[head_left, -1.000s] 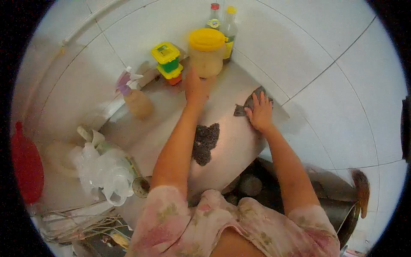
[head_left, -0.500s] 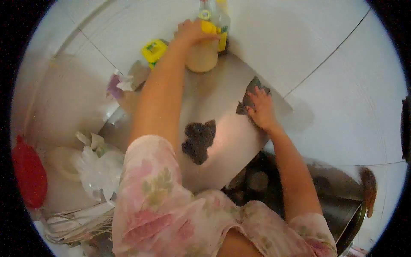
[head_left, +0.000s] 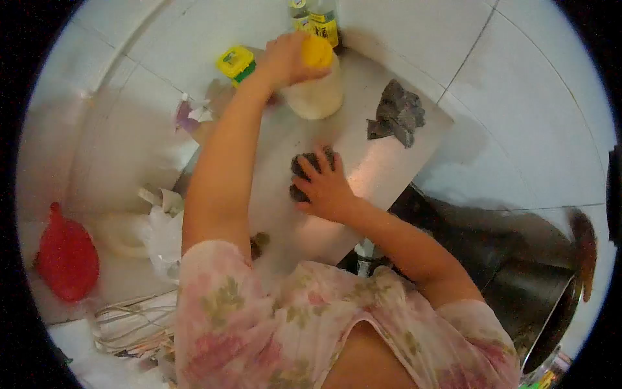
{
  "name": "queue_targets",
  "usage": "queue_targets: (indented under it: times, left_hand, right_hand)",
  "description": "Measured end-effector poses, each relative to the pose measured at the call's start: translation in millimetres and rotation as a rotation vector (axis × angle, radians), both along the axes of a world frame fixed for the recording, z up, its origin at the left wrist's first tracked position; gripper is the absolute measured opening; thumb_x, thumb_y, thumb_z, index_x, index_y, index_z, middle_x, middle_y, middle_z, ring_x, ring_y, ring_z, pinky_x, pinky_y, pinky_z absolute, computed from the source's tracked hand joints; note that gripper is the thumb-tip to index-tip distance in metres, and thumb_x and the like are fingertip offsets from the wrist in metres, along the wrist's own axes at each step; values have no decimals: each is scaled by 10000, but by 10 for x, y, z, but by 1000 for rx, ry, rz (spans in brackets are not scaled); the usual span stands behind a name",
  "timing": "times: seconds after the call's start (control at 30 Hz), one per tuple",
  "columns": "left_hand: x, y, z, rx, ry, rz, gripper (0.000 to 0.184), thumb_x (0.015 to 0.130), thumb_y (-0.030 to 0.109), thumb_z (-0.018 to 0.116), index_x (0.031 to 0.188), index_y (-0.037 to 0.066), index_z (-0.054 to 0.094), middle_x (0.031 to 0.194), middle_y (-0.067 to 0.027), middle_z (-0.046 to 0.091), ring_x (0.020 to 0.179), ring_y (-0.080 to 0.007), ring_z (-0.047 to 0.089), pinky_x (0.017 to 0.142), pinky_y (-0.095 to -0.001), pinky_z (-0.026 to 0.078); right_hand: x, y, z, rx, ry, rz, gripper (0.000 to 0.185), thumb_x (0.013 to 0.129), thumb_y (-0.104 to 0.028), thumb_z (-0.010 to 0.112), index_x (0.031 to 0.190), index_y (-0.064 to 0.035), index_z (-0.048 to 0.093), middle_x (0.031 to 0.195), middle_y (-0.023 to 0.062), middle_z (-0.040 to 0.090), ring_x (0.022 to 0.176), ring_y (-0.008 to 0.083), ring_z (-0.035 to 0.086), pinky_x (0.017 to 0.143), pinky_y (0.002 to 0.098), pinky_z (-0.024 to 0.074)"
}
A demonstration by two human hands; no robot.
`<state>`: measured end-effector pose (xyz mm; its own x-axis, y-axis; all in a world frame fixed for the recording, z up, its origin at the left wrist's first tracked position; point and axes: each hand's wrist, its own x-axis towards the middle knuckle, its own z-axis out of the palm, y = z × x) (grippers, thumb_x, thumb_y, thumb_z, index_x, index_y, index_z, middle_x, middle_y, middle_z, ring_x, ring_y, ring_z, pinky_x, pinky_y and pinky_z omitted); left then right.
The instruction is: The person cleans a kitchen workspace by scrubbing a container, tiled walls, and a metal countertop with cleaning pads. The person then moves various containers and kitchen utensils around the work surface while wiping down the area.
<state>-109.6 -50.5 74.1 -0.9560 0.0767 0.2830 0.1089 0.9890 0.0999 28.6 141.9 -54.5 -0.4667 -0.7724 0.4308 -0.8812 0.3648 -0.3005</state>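
Kitchen corner, probably domestic, as shown by pale tiled walls [head_left: 402,35], a worktop [head_left: 361,84] carrying labelled bottles [head_left: 323,27], a yellow-lidded jar [head_left: 316,98], a small yellow-topped tub [head_left: 236,61] and a spray bottle [head_left: 187,119], and, to the right, a dark rimmed vessel [head_left: 528,301] resembling a cooking pot.

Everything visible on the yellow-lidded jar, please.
The jar is wide and rounded, pale and cloudy, apparently plastic, with a yellow lid on. Contents can't be made out. It looks roughly upright at the far part of the grey slab, in front of the bottles. The left hand grips the lid, hiding part of it. Whether the base is lifted isn't clear.
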Motion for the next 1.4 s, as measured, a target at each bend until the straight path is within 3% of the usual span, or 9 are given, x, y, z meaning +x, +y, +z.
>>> queue_targets:
  times: [0.2,0.27,0.37,0.53,0.73,0.93,1.13,1.23,1.4]
  left_hand:
    - [767,284,104,66,-33,-145,835,598,423,783,1257,38,446,1234,-194,481,1159,-346,444,1004,-430,337]
    - [1009,385,100,58,-48,-120,842,601,403,786,1265,31,427,1260,-194,452,1178,-361,414,1009,-434,329]
    - [1186,542,146,109,-69,-98,840,627,404,767,1289,38,403,1297,-208,413,1191,-386,383,1017,-446,311]
    - [1265,501,-26,54,54,-88,703,764,406,647,1307,36,399,1301,-240,399,1191,-396,374,1015,-461,296]
    - [1233,485,-86,12,77,-68,604,838,382,556,1300,22,407,1295,-249,402,1194,-397,373,1013,-463,296]
    - [1182,482,-93,11,96,-60,605,835,380,556,1293,13,410,1288,-251,408,1186,-405,379,1004,-463,303]
    - [1197,513,-85,21,94,-38,597,826,369,562,1286,17,418,1270,-249,421,1171,-409,388,1000,-463,308]
    - [1181,524,-104,25,110,-36,594,824,367,564,1285,20,420,1267,-246,422,1160,-408,393,994,-463,312]
    - [1170,534,-91,18,113,-21,591,819,361,571,1285,30,422,1270,-239,419,1158,-404,394,995,-462,310]
  right_hand:
    - [-589,501,-72,101,-348,-163,268,768,-153,572,1028,-100,616,1029,144,584,994,345,538,892,410,424]
    - [-565,798,30,-515,-419,-336,411,756,-37,555,1166,-50,533,1131,182,552,1058,354,508,938,420,397]
    - [-406,676,494,-827,-370,-319,545,752,12,547,1280,-7,416,1221,206,502,1101,374,474,978,445,360]
    - [-82,115,386,-911,-245,-238,535,782,-37,557,1293,0,404,1262,205,473,1151,369,446,986,433,349]
    - [-1120,20,617,-666,-955,-8,433,800,-24,524,1229,-28,467,1257,182,477,1151,363,447,995,432,343]
    - [-139,-90,417,-991,-364,-413,356,849,-111,490,1198,-49,526,1200,169,535,1098,338,482,971,405,362]
    - [-1280,-136,513,-709,-1306,132,486,826,-60,497,1306,-32,430,1311,194,438,1219,316,412,1044,377,299]
    - [-361,-88,300,-887,-393,-370,431,869,-118,440,1290,-25,450,1273,193,475,1184,305,445,1029,372,315]
    - [-712,-146,461,-990,-743,-310,380,852,-129,484,1220,-46,524,1209,164,548,1163,299,478,973,375,368]
